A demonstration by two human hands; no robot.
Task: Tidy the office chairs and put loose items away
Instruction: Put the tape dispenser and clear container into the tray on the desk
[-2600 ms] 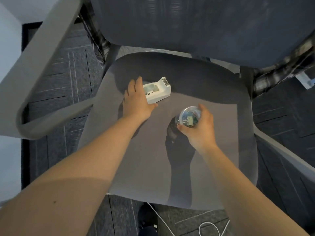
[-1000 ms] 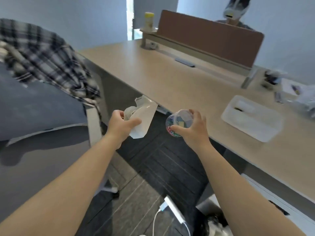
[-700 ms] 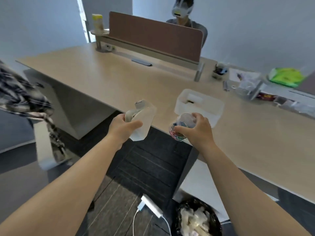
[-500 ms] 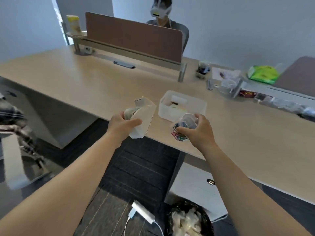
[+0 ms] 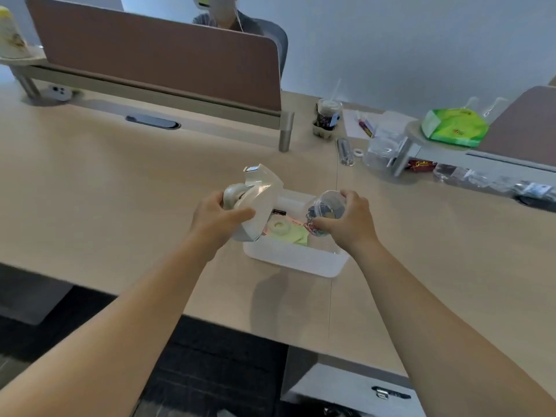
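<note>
Left hand point(image 5: 221, 219) grasps tape dispenser point(image 5: 255, 203), right hand point(image 5: 349, 224) grasps clip jar point(image 5: 326, 207) above white bin point(image 5: 296, 260); neither is deposited yet.

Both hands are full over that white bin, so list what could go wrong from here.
The tape dispenser in the left hand hangs over the white bin's left edge; released there, it may miss or tip the bin. The clear clip container in the right hand is tilted; clips might spill.

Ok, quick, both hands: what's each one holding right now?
Left hand: closed on the white tape dispenser.
Right hand: closed on the clear container of paper clips, over the white bin.
</note>
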